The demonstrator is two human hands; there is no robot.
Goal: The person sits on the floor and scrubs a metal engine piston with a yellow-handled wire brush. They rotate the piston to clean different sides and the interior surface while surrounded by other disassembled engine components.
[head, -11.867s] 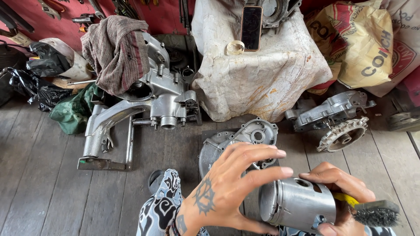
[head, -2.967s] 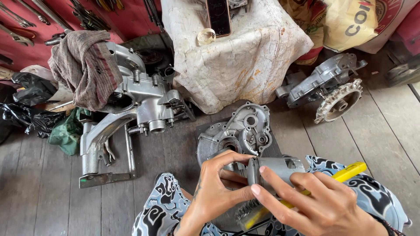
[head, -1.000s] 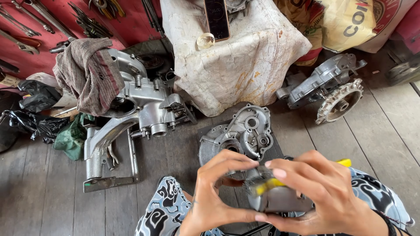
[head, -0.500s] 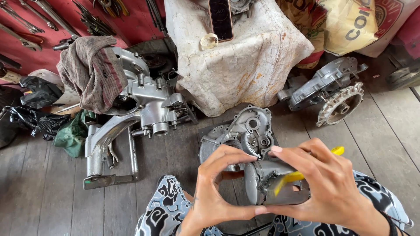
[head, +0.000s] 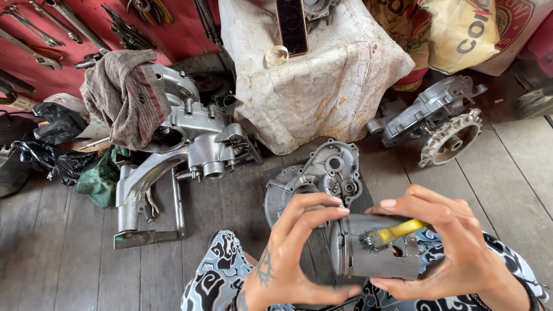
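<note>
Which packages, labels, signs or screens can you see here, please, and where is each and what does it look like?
Phone: lying on the white cloth-covered block at top centre; slim dark rectangle, dim screen, pale edge.
Sack: top right, behind the engine parts; bulging yellow and white bag with large dark print.
Black bags: far left on the floor; crumpled, shiny.
Green bag: beside them; crumpled, plain.

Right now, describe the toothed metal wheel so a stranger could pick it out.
Start at the white cloth-draped block, then look right to the wooden floor. The toothed wheel leans against a grey engine casing; it alone has a ring of blunt teeth.
</note>
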